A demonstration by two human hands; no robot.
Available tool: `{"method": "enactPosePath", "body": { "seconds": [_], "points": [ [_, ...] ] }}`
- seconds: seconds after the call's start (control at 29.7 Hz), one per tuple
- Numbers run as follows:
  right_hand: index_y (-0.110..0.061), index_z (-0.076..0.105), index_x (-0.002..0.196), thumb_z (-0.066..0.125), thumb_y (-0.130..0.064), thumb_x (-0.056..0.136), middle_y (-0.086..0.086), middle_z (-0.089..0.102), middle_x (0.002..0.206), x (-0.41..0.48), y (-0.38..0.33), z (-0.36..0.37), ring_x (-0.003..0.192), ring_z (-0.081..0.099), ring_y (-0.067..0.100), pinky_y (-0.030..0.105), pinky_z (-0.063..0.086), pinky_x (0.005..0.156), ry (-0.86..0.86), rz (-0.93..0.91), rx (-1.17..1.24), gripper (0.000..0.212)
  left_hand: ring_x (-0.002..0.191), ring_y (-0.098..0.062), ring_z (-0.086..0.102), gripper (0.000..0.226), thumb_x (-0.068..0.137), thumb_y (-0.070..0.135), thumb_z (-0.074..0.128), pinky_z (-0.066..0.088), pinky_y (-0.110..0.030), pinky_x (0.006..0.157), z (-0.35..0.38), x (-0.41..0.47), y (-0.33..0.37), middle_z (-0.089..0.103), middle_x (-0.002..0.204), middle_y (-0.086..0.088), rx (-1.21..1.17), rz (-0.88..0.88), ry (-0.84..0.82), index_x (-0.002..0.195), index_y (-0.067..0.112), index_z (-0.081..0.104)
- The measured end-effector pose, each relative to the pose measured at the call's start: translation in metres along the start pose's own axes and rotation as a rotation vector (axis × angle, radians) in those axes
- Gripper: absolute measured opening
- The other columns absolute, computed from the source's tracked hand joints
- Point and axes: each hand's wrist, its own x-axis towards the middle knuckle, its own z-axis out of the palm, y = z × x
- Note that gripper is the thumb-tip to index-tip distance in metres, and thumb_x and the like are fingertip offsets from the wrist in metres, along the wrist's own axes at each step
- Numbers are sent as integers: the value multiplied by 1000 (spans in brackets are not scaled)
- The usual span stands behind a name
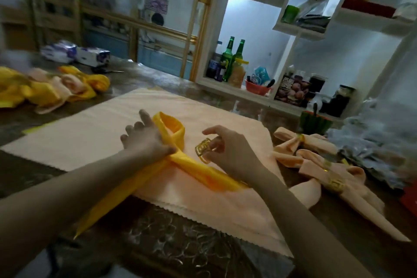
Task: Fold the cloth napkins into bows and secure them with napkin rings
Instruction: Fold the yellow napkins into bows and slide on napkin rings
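A yellow napkin (pixel 198 170) lies folded into a loop with two crossed tails on a flat peach cloth (pixel 94 133). My left hand (pixel 145 139) presses down on the crossing with fingers spread and straight. My right hand (pixel 228 149) pinches a gold napkin ring (pixel 202 150) just right of the loop, above one tail. At the right lie finished peach bows (pixel 316 160), each held by a gold ring (pixel 336 185).
A heap of loose yellow and peach napkins (pixel 45 90) sits at the far left of the table. Behind are tissue packs (pixel 76 53), a white shelf unit with green bottles (pixel 232 56), and a watermelon-shaped holder (pixel 314 122). Crumpled clear plastic (pixel 372 142) lies at the right edge.
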Motion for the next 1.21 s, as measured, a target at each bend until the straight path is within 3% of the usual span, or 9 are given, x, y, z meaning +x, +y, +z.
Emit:
{"method": "enactPosePath", "body": {
  "seconds": [0.07, 0.13, 0.24, 0.3, 0.4, 0.54, 0.84, 1.01, 1.21],
  "points": [
    [-27, 56, 121, 71, -14, 81, -4, 65, 103, -1, 5, 8, 91, 60, 6, 16, 49, 83, -6, 5, -34, 45, 139, -35, 14, 101, 83, 42, 64, 20, -44, 110, 2, -6, 8, 9, 152, -16, 336, 134, 90, 148, 14, -9],
    [-27, 57, 114, 72, -13, 80, -11, 64, 92, -8, 11, 3, 84, 63, 3, 10, 49, 77, 40, 2, 3, 40, 142, -31, 6, 75, 90, 41, 55, 12, -42, 114, 8, -8, 22, 8, 155, -10, 495, 354, 18, 149, 21, 12],
    [-26, 56, 102, 72, -9, 79, -11, 66, 82, -14, 17, -6, 76, 66, 0, 12, 53, 71, 28, 20, 203, 33, 139, -29, 22, 48, 92, 46, 47, 17, -40, 115, 24, -19, 37, 40, 143, -8, 390, 498, -305, 132, 21, 50],
    [-27, 57, 99, 66, -12, 85, -6, 67, 85, -16, 17, -10, 76, 66, 2, 13, 54, 67, -20, 72, 303, 22, 131, -28, 36, 48, 92, 46, 44, 24, -39, 111, 30, -27, 42, 49, 132, -10, 398, 517, -400, 127, 14, 54],
    [-26, 59, 99, 46, -12, 96, 3, 63, 91, -14, 16, -13, 76, 62, 9, 14, 53, 64, -75, 176, 388, 19, 132, -25, 35, 48, 93, 31, 48, 22, -36, 111, 24, -30, 41, 42, 141, -9, 232, 397, -548, 137, 13, 43],
    [-25, 52, 112, 54, -6, 91, 2, 68, 85, -19, 15, -16, 74, 66, 12, 19, 55, 65, -147, 185, 361, 29, 132, -21, 34, 58, 88, 5, 51, 33, -28, 103, 7, -27, 35, 34, 145, -4, 13, 301, -720, 142, 17, 35],
    [-14, 53, 123, 60, -2, 87, -1, 68, 80, -22, 12, -15, 72, 67, 5, 16, 53, 67, -171, 103, 276, 38, 108, -21, 51, 27, 93, 19, 52, 43, -28, 88, 28, -24, 34, 53, 121, -6, 75, 408, -372, 119, 14, 54],
    [-21, 46, 133, 39, -11, 100, -6, 55, 116, -19, 15, -10, 98, 55, 3, 9, 47, 73, -227, 112, 41, 36, 100, -19, 56, 14, 91, 25, 58, 47, -33, 89, 51, -26, 21, 60, 109, -4, -280, 302, -156, 104, 18, 57],
    [-17, 44, 135, 63, -4, 86, -4, 67, 83, -20, 11, -3, 72, 64, -1, 9, 50, 68, -171, 62, 48, 55, 102, -17, 56, 18, 93, 22, 53, 45, -31, 92, 54, -32, 19, 62, 112, -3, -301, 366, -50, 110, 18, 56]
  ]
}}
